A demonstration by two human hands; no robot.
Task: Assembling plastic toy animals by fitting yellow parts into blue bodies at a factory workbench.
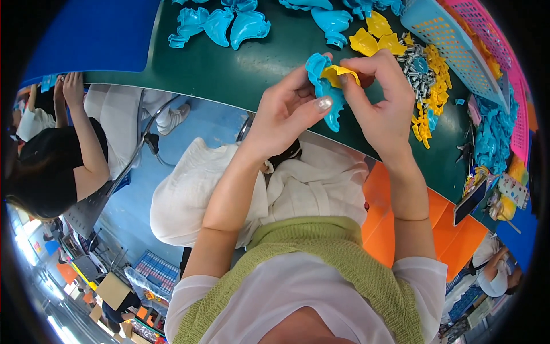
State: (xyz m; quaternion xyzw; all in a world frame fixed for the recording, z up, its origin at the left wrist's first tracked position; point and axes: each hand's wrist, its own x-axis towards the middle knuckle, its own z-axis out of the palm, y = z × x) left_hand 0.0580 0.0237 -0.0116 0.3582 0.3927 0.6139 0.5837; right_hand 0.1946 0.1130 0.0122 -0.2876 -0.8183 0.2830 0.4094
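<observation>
- left hand (286, 112): we note it raised over the near edge of the green table (229, 69); thumb and fingers pressed against a blue plastic shell (325, 94), thumb lying across its lower face
- right hand (378, 106): fingers curled and pinching a yellow plastic piece (338, 73) from above; the piece sits against the upper part of the blue plastic shell
- blue plastic shell: curved, held between both hands, just above the table edge and in front of our torso; touching the yellow plastic piece
- loose blue shells (229, 26): several lying on the table's far side, well apart from the hands
- loose yellow pieces (375, 35): on the table just beyond the right hand
- pile of metal screws (418, 71): beside the right hand, with a string of small yellow parts (432, 92) running alongside
- blue basket (452, 49) and pink basket (492, 40): latticed, at the table's right side; more blue parts heaped below them
- another person (51, 155): seated to our left, dark top, hands at the table's far left; their grip we cannot tell
</observation>
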